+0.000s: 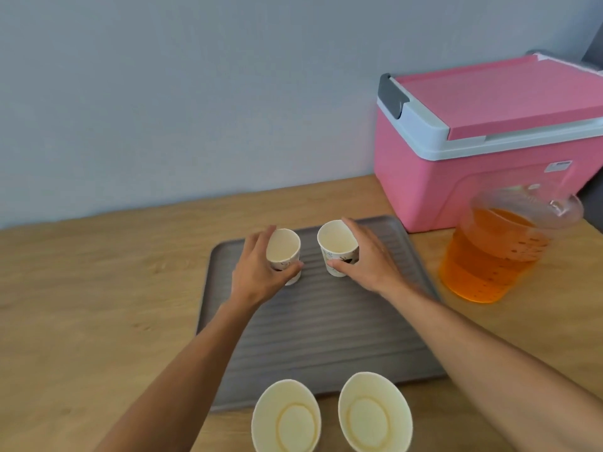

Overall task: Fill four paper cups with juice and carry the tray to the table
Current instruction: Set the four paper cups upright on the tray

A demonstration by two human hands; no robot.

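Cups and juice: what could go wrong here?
The two near cups stand at the tray's front edge, maybe off it, so an arm could knock them. The cups in the left hand and right hand are empty and light. The jug looks full and may slosh.

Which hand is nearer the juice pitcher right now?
Right. The right hand grips a paper cup on the tray's far right side, nearer the juice pitcher. The left hand holds another cup further left.
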